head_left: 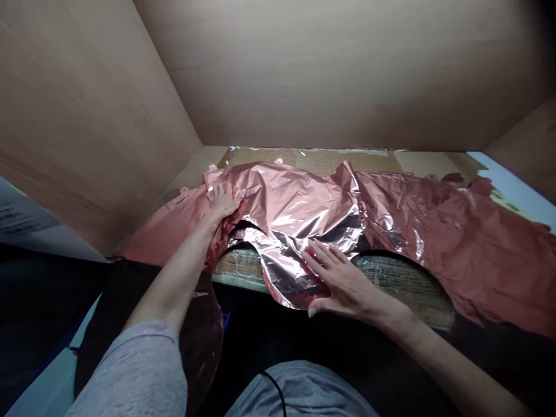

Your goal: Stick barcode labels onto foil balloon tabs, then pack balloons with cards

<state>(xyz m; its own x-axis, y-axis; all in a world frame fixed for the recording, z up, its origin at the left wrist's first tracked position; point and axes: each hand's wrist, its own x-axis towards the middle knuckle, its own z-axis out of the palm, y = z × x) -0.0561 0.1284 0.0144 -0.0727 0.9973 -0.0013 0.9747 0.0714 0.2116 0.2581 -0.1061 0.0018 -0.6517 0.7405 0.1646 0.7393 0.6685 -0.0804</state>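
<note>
A wide sheet of shiny pink foil film (299, 197) with scalloped, curved edges lies wrinkled across the work surface. Its left and right ends hang over the front edge. My left hand (223, 201) rests on the film at the left, fingers spread. Lower down near the middle, my right hand (341, 281) lies flat on a rounded lobe of the film, fingers stretched out and thumb apart. Folds and bright creases run between the two hands. Neither hand grasps anything.
Tall cardboard walls (339, 75) enclose the left, back and right. The wooden tabletop (403, 284) shows through the film's curved gaps, and brown tape (256, 155) covers its back strip. A white and yellow patch (512, 194) is at the right. A dark cord (275, 385) crosses my lap.
</note>
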